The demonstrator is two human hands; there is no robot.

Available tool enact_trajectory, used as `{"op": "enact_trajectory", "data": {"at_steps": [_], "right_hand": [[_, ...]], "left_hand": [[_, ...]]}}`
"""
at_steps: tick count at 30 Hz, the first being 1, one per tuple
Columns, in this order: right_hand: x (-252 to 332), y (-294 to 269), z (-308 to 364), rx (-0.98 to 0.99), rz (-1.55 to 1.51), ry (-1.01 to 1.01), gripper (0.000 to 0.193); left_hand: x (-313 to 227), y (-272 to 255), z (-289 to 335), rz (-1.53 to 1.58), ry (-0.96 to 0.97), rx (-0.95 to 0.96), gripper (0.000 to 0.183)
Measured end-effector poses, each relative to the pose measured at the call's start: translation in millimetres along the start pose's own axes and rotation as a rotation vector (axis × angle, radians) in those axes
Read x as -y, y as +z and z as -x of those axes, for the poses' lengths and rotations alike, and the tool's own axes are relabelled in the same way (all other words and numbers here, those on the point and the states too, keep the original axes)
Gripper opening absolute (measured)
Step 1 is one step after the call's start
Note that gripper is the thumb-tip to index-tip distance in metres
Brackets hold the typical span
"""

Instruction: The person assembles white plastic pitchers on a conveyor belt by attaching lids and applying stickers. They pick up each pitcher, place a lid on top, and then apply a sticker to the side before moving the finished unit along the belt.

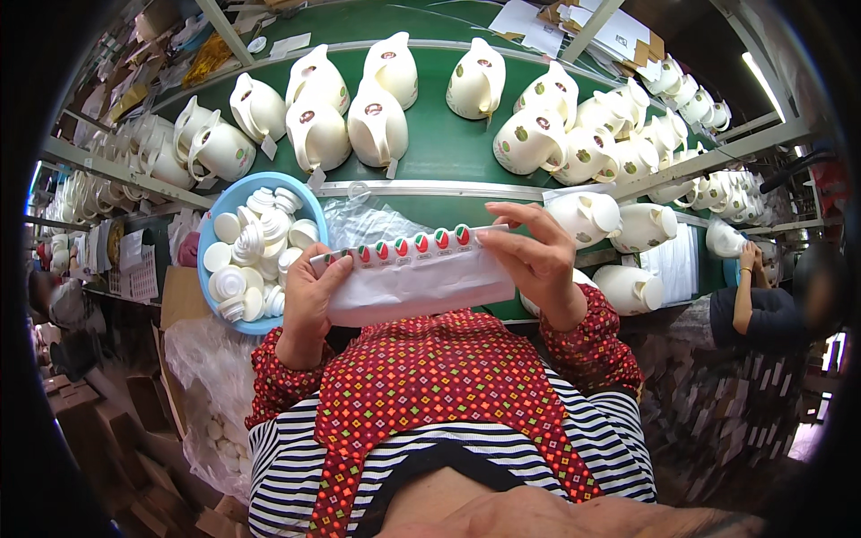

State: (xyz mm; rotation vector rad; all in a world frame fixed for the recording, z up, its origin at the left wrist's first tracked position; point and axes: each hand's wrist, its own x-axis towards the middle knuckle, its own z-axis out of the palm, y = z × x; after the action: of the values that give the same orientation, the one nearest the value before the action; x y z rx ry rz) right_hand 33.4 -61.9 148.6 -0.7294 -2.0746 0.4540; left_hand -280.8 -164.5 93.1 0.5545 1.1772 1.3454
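A white sheet of stickers (421,291) is stretched out in front of my apron, with a row of red and green stickers along its upper edge. My left hand (309,300) grips its left end, thumb on top. At the right end, my right hand (538,260) has its thumb and forefinger at the sheet's upper corner, by the last sticker in the row. Whether a loose sticker is between those fingertips is too small to tell. Close to my left hand stands a light blue basin (209,269) heaped with white round lids (256,242).
Cream-coloured jugs (475,79) with handles stand in groups on the green bench (439,152); several lie on their sides near my right hand, such as one jug (628,289). A metal rail (421,188) crosses the bench. Another person (762,309) works at the far right.
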Motion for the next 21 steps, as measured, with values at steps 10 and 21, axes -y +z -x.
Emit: {"op": "enact_trajectory", "data": {"at_steps": [10,21], "right_hand": [[4,-2,-21,0.236,-0.21,0.226,0.066],[1,14,-1,-0.015,-0.249,0.129,0.081]], "left_hand": [[1,0,4,-0.216,0.198,0.012,0.013],[8,-4,-2,-0.234,0.126,-0.021,0.015]]}}
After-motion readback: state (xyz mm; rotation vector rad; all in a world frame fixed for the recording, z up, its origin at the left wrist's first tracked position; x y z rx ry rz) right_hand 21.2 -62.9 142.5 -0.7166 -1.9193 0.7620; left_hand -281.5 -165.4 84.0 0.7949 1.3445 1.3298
